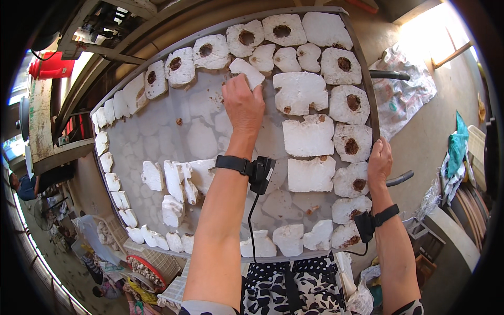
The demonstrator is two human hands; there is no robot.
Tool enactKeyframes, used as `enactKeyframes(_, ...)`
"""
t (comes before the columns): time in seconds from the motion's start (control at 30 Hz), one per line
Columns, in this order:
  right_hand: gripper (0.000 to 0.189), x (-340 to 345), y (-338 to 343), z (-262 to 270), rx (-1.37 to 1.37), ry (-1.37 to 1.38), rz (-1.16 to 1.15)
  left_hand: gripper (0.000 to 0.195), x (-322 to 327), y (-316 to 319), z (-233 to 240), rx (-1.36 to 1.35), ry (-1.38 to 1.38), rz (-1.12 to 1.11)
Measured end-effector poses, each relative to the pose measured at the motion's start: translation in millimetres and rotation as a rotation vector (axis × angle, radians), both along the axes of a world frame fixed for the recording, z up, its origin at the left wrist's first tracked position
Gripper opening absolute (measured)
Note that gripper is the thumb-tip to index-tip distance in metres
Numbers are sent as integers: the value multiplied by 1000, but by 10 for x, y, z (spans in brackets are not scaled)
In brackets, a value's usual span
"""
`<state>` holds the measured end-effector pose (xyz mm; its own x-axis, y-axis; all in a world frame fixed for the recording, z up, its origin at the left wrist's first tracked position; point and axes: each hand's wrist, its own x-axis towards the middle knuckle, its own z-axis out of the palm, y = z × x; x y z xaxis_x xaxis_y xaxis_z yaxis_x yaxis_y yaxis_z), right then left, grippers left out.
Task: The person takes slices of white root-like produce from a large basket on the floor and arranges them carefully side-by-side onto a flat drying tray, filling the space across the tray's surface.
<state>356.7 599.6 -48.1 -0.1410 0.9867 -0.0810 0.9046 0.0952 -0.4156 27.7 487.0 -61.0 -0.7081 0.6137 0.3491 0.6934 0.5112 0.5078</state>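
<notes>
My left hand (243,100) reaches to the far middle of a large framed tray (369,102). Its fingers and thumb grip a small white slab (248,73), partly hidden by the hand. My right hand (380,162) is curled over the tray's right rim, its fingertips out of sight. Chalky white slabs with brown-rimmed holes (353,102) line the far and right edges. Just right of my left hand lies a column of broader white slabs (308,136). Loose upright white pieces (173,181) stand left of my left forearm. Under the cloudy grey sheet (157,138), more pale pieces show faintly.
Two dark bar handles (390,75) jut out past the tray's right side. A printed sack (409,90) lies on the floor there. At lower left are a red-rimmed basket of pieces (145,271) and other people (108,289). A red bucket (51,65) stands at upper left.
</notes>
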Motion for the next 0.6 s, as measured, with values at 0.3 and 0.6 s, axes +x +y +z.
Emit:
enactKeyframes(0.3,38,-14,-9,7,-10,-21,-7,42,-23,-6,6,1,10,-4)
enactKeyframes(0.6,40,95,70,-90,19,-32,-32,60,244,-1043,744,-198,-37,-22)
